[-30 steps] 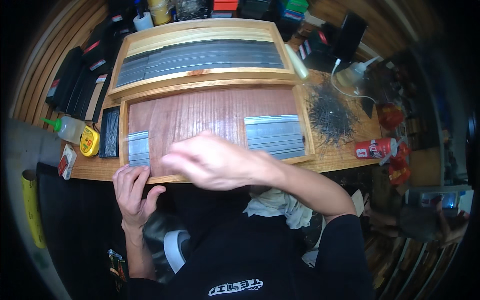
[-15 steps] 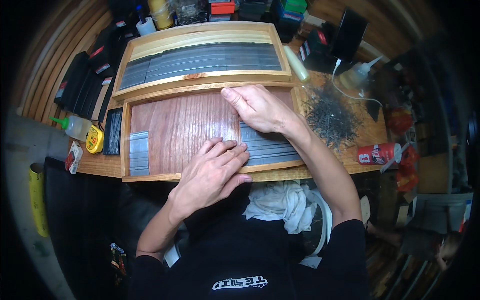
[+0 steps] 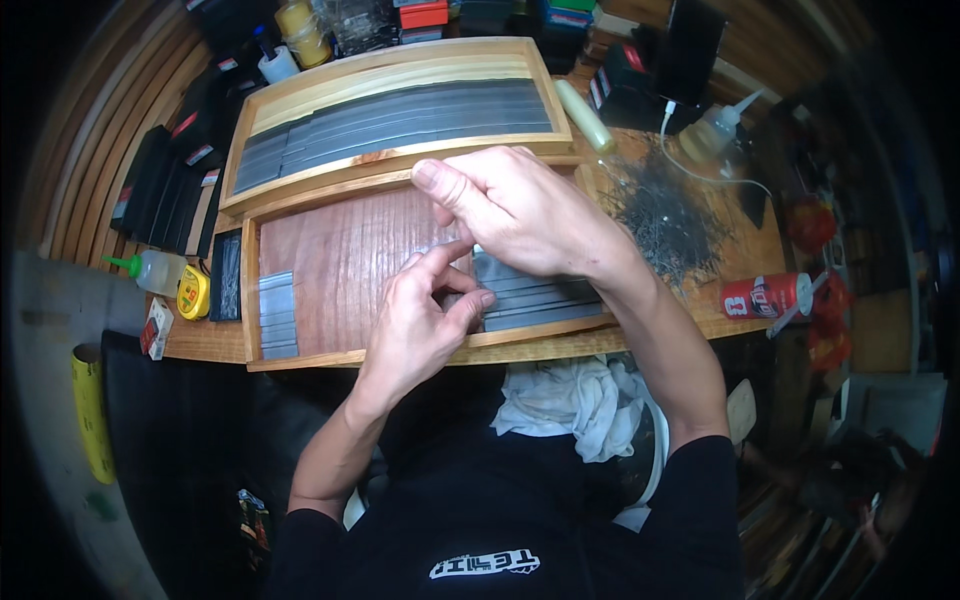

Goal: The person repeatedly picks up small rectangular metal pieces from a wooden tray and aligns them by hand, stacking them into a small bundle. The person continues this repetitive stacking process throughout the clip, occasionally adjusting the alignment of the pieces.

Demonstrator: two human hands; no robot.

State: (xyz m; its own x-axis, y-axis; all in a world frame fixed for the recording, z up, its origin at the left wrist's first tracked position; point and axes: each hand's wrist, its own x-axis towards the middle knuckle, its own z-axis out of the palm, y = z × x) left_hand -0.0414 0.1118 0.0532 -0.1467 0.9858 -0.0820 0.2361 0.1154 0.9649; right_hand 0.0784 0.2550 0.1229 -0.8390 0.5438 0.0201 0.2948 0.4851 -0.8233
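Note:
Over the near shallow wooden tray (image 3: 330,355), my right hand (image 3: 530,215) is closed, its thumb pointing left. Its fingertips are curled underneath, so what they hold, if anything, is hidden. My left hand (image 3: 420,320) sits just below and left of it, thumb and index finger apart, with no object visible between them. The left index fingertip reaches up to the underside of my right hand. The left thumb is at the left ends of the grey metal strips (image 3: 540,300), laid in rows on the tray's right side. A short stack of grey strips (image 3: 278,315) lies at its left end.
Behind stands another wooden tray (image 3: 400,155) with grey strips. A heap of thin dark pins (image 3: 670,220) lies at right, near a red can (image 3: 767,297) and a squeeze bottle (image 3: 712,132). A yellow tape measure (image 3: 194,292) and green-tipped bottle (image 3: 155,270) are at left.
My left hand has lifted from lying flat, its thumb and index finger now raised and bent. My right hand has moved slightly left and nearer. The whole view has shifted a little.

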